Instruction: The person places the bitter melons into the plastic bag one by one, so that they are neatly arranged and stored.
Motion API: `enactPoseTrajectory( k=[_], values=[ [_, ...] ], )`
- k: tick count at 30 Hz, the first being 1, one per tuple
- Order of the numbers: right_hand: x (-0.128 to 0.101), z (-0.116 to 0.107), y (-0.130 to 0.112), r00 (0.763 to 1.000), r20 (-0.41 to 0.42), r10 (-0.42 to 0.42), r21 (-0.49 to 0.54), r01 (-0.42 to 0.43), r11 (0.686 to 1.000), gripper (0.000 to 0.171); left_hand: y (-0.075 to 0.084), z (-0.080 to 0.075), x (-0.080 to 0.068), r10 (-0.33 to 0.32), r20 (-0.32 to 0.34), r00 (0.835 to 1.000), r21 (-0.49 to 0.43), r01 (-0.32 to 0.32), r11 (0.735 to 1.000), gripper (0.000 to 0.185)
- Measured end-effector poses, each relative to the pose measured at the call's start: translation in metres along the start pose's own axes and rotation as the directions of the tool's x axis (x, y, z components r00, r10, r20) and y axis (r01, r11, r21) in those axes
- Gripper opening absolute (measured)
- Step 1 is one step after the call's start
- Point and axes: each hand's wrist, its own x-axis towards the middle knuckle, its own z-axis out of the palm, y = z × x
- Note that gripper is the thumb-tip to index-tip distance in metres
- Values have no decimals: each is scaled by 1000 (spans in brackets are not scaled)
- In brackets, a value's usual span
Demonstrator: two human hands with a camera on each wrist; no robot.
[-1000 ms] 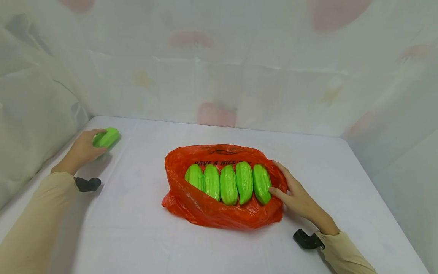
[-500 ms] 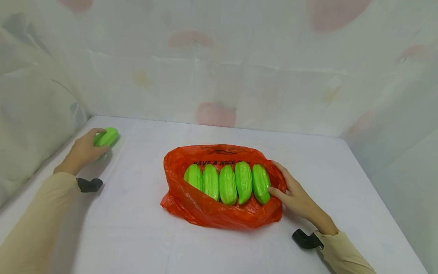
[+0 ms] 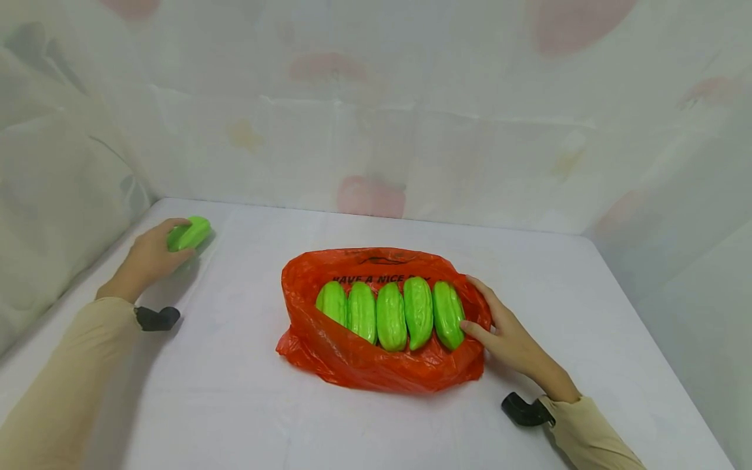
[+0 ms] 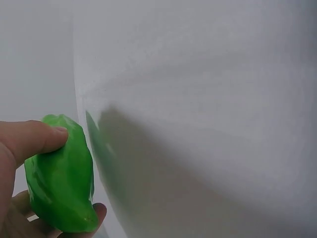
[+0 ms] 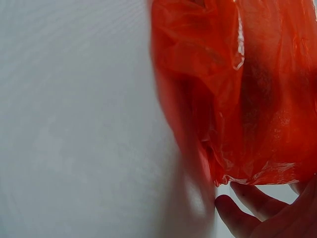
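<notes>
On the white table (image 3: 235, 405) lies an orange plastic bag (image 3: 364, 365), its mouth open, with several green gourds (image 3: 390, 316) side by side inside. My right hand (image 3: 484, 313) holds the bag's right rim, thumb by the rightmost gourd, fingers along the outside. The right wrist view shows the bag (image 5: 237, 89) close up with my fingertips (image 5: 237, 218) at its lower edge. At the far left my left hand (image 3: 170, 241) grips one loose green gourd (image 3: 190, 233) close to the table. In the left wrist view that gourd (image 4: 62, 181) sits between thumb and fingers.
A pale patterned cloth backdrop (image 3: 376, 117) closes off the table's far and left sides. The table's right edge (image 3: 658, 326) runs near my right arm. Black camera mounts sit at both wrists (image 3: 155, 318) (image 3: 523, 411).
My left hand has shifted slightly right and away from me with the loose gourd in it. The right hand and bag have stayed put.
</notes>
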Motion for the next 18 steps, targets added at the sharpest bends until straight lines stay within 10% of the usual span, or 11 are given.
enactPoseTrajectory(
  k=[18],
  values=[
    [-1, 0, -1, 1000, 1, 6, 0, -6, 1000, 73, 16, 4, -1, 95, -19, 995, -7, -95, 995, 62]
  ],
)
